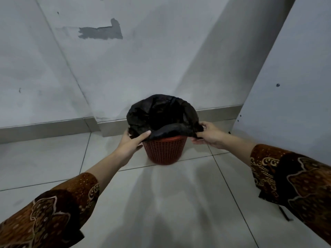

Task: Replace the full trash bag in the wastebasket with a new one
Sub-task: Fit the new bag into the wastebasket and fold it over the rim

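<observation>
Floor, pale tile, carries everything. The red wastebasket stands upright on it, near the back edge where floor meets wall, just in front of a jutting wall corner. Its long axis runs straight up, mouth facing the ceiling.

Black bag sits in the mouth of the wastebasket, its open top billowed up well above the rim. The opening faces up and tilts a little toward me. I can't see trash in it; the inside is too dark to read. My judgement: this is the fresh bag being fitted, though I can't rule out the full one being lifted.

Left hand grips the bag's hem on the left side of the rim, thumb over the plastic. Right hand pinches the hem on the right side. Hands well apart, one on each side of the wastebasket.

How I'd do it well: keep the hem stretched wide between both hands, pull it down evenly over the rim, near side first, then work round to the back. Keep the pull gentle; thin plastic could snag on the lattice. Fold enough over that it won't slip in.
</observation>
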Available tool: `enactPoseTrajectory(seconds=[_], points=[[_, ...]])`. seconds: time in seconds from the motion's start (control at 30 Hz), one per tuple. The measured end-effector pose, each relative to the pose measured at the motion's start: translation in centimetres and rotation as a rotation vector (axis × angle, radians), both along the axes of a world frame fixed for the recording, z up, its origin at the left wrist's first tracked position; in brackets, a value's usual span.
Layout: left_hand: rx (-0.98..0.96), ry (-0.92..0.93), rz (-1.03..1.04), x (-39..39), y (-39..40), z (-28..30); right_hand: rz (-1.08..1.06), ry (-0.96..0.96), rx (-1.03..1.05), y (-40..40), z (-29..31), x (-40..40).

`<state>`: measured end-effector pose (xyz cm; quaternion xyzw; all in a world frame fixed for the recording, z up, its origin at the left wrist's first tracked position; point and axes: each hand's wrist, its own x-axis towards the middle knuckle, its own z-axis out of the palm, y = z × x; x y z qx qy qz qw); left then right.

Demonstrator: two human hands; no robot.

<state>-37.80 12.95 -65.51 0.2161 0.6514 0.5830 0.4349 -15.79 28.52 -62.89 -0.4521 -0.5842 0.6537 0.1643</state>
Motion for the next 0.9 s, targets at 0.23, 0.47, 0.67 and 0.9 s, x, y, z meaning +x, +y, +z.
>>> enactPoseTrajectory(seconds=[0.23, 0.47, 0.67, 0.9], points=[[-0.256, 0.108, -0.079, 0.5, -1.5, -1.4, -0.009, -0.172, 0.09, -0.8, -0.6, 0.6], [-0.25, -0.06, 0.037, 7.4, 1.1, 0.0, 0.09, -0.208, 0.151, -3.0, -0.9, -1.7], [-0.146, 0.255, 0.023, 9.4, 0.8, -1.3, -0.043, -0.151, -0.128, -4.9, -0.4, -2.2], [-0.295, 0.464, -0.077, 9.7, -0.6, -2.3, 0.161, -0.284, -0.006, -6.0, -0.8, -3.3]])
